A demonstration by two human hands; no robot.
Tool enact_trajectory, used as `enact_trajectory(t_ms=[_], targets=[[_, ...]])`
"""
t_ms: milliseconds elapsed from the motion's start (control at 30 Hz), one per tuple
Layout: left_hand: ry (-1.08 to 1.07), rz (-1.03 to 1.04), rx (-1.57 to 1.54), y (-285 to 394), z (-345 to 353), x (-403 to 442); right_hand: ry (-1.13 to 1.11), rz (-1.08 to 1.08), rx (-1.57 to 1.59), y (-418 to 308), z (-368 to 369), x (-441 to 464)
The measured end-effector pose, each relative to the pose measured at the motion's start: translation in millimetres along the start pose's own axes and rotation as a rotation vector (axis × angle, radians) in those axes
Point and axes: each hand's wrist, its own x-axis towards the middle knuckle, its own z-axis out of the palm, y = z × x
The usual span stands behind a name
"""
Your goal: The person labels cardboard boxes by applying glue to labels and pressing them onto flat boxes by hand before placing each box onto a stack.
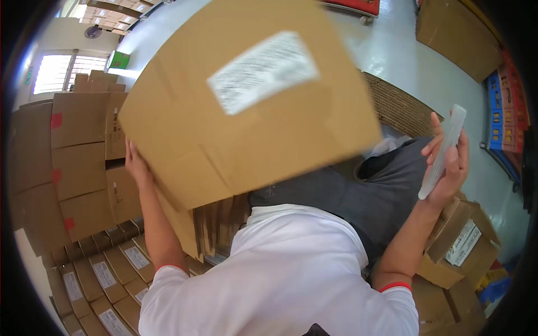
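A large cardboard box (280,131) fills the upper middle, tilted in front of my lap, with a white printed label (263,73) on its facing side. My left hand (136,162) grips the box at its left edge, with part of the fingers hidden behind it. Off to the right, my right hand (453,168) is closed around a thin, whitish, flat bundle (445,148), held upright and seen nearly edge-on. Its exact kind is unclear. That hand is apart from the box.
Stacked cardboard cartons (81,143) stand at left, with labelled smaller boxes (103,274) below. Flattened cardboard (398,103) lies beyond my legs. An open carton (465,241) sits under my right forearm. Blue and red crates (499,106) line the far right.
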Motion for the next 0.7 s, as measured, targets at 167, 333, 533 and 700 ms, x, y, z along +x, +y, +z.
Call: enact_trajectory(t_ms=[167,333,533,700], targets=[[0.384,-0.195,0.083,-155,-199,0,0.083,0.100,0.056,15,-14,5],[0.594,-0.634,0.334,-212,-283,-69,0.197,0.209,-0.024,17,-49,-3],[0.407,0.041,1.429,-181,-211,-19,0.259,0.170,-0.196,-5,-78,11],[-0.185,1.028,0.834,18,89,-31,0.101,0.103,-0.691,8,-82,35]])
